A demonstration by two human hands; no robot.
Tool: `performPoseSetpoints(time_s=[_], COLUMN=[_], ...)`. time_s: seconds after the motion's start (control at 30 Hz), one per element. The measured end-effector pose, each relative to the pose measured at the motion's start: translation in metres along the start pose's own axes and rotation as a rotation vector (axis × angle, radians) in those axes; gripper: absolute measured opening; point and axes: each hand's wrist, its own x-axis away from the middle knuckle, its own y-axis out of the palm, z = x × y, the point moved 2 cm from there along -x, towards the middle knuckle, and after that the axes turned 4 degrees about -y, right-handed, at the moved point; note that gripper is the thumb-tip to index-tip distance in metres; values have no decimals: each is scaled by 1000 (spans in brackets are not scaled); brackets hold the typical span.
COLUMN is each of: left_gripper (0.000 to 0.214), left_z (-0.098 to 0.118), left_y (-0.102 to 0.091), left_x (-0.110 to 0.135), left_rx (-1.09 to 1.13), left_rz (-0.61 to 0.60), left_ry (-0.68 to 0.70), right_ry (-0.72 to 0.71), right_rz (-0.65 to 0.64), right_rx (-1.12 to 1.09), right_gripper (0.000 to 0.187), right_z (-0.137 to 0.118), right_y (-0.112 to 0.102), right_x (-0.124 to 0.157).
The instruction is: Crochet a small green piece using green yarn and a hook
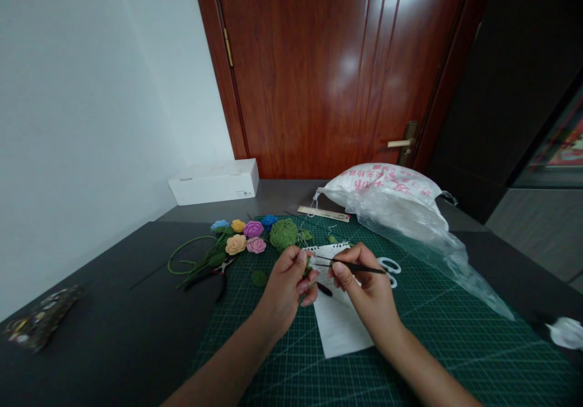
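Note:
My left hand (289, 282) pinches a small green and white yarn piece (311, 265) between thumb and fingers, which hide most of it. In my right hand (362, 279) is a slim black tool (364, 267), held like a pen. Two fine lines run from its front toward the yarn piece; I cannot tell whether both are tips or one is yarn. Below the hands lies a sheet of white paper (344, 328) with a torn, perforated top edge. A dark handle (324, 289) shows beside my left fingers. A green yarn ball (283, 234) sits just beyond my left hand.
Crocheted flowers (235, 244) with green stems and pliers (223, 270) lie left on the green cutting mat (255, 358). White scissors (390, 267) rest right of the paper. Behind are a ruler (323, 214), a white box (214, 182) and a stuffed plastic bag (387, 191).

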Motion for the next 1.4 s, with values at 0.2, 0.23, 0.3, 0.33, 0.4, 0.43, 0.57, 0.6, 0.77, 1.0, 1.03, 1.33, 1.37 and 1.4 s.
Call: performPoseSetpoints(time_s=[0.2, 0.23, 0.3, 0.33, 0.4, 0.43, 0.57, 0.6, 0.77, 1.0, 1.03, 1.33, 1.37, 1.4], left_gripper=[40, 40, 39, 39, 38, 38, 39, 40, 42, 47, 48, 48, 48, 48], left_z=[0, 0, 0, 0, -1, -1, 0, 0, -3, -15, -14, -6, -6, -7], left_y=[-1, -1, -1, -1, 0, 0, 2, 3, 5, 6, 5, -5, -5, -4], left_x=[1, 1, 1, 1, 2, 2, 5, 5, 9, 5, 3, -5, -5, -5], left_rx=[-3, -2, 0, 1, 2, 2, 0, -1, -7, -26, -27, -31, -34, -36], left_rz=[-4, -4, -5, -5, -9, -13, -34, -39, -36, 14, 20, 82, 78, 74], left_ry=[-22, -26, -33, -36, -44, -47, -60, -61, -65, -71, -66, 20, 19, 16], right_ry=[-15, -7, 9, 21, 67, 97, 190, 202, 137, -198, -197, -114, -127, -150], right_rz=[5, 7, 10, 12, 19, 21, 2, -6, -1, -116, -116, 51, 34, 15], right_rx=[24, 24, 22, 12, -37, -70, -179, -196, -125, 256, 254, 157, 149, 156], right_gripper=[28, 29, 31, 31, 34, 35, 37, 36, 30, 24, 23, 20, 17, 14], right_z=[-6, -7, -8, -8, -6, -5, 1, 2, 6, 2, 2, -1, -1, 0], right_y=[0, 0, 0, 1, 2, 2, 6, 7, 8, 6, 4, -11, -10, -8], right_x=[1, 0, 0, 0, -1, -1, -1, -1, 4, 4, 3, -3, -3, -2])
